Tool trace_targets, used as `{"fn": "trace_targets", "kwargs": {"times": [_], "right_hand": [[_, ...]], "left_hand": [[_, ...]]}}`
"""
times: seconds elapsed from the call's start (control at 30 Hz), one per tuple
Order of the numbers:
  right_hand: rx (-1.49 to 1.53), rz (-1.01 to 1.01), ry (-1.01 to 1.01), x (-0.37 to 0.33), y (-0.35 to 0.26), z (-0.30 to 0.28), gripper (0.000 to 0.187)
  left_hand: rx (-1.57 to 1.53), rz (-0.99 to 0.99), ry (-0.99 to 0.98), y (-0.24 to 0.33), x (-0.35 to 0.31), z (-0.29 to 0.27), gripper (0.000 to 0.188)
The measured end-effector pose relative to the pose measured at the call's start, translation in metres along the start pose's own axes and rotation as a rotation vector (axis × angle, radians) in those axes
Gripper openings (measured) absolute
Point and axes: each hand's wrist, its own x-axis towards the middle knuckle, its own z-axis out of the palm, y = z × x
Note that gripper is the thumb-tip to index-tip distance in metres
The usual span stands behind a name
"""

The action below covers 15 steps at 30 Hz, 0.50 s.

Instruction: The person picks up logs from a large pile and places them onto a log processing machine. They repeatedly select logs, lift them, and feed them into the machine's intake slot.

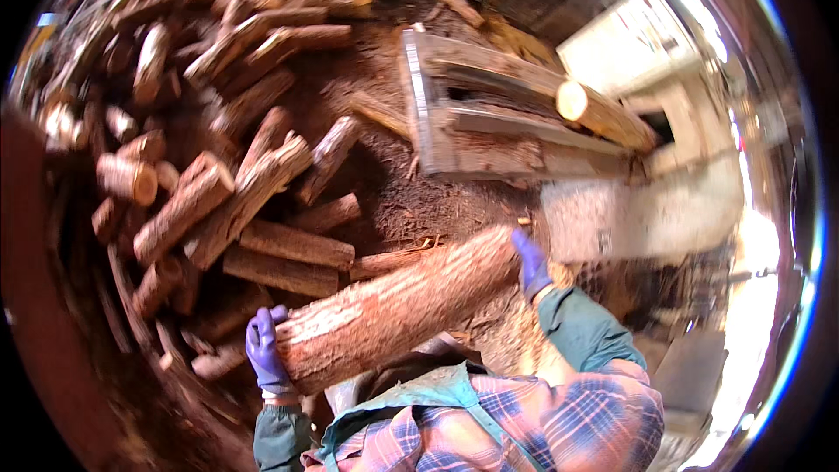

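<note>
A thick, rough-barked log (398, 310) lies across the front of my body, its right end higher in the picture than its left. My left hand (266, 348), in a purple glove, grips the log's left end with the fingers bent over it. At the other end my right hand (530, 264), gloved in purple too, presses against the end face, its fingers pointing up. Both hands together carry the log. Its end faces are hidden by the gloves.
A heap of cut logs (288, 245) spreads over the left and far ground. Ahead on the right stands a wooden trough-like frame (524, 157) with a shorter log (603, 114) resting on it. Beside it is a pale, worn panel (642, 214). Wood chips (516, 332) litter the ground.
</note>
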Motion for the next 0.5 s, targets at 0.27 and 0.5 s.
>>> {"fn": "trace_targets", "kwargs": {"times": [0.27,0.5], "right_hand": [[0.032,-0.557,0.34,0.115,-0.231,-0.086,0.057],[-0.924,-1.386,0.442,0.262,-0.236,0.061,0.029]], "left_hand": [[-0.098,0.653,-0.444,0.161,0.106,0.276,0.032],[0.349,1.334,-0.613,0.115,0.196,0.503,0.014]]}}
